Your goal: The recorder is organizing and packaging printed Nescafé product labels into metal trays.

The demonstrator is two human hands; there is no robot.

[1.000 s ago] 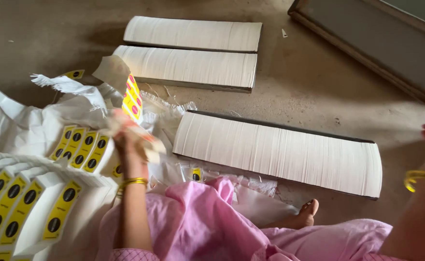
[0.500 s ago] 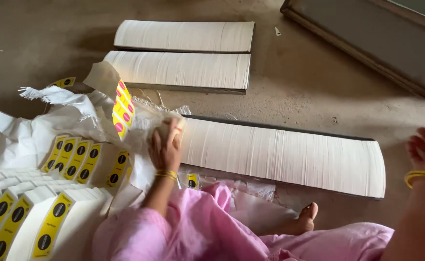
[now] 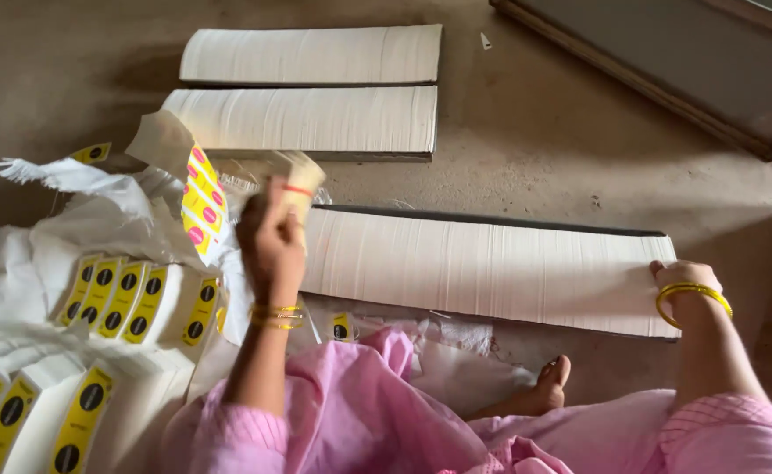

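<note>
Above the near stack (image 3: 491, 272) of white card on the floor (image 3: 535, 132), I am holding up my left hand (image 3: 270, 241), curled tight round a small bundle (image 3: 296, 189) of pale slips banded in red. The bundle is sitting high over the stack's left end, close beside a loose sheet of yellow labels (image 3: 202, 204) that is standing up out of torn white wrapping (image 3: 79, 202).

My right hand (image 3: 680, 276) is resting on the stack's right end; its fingers are folded out of sight behind the wrist, so I cannot tell whether they are gripping anything or only pressing down.

I am judging the bundle the likeliest thing to go wrong: I am pinching only its lower part, the upper part is fanning out, and the band may let slips slide free and scatter over the wrapping. The label sheet is standing so near my knuckles that a careless swing may knock it flat. The stack is made of many thin sheets with only one end steadied, so a push from my right hand may shear its neat edge. Two more stacks (image 3: 311, 88) are lying farther off, well apart from both hands.
</note>
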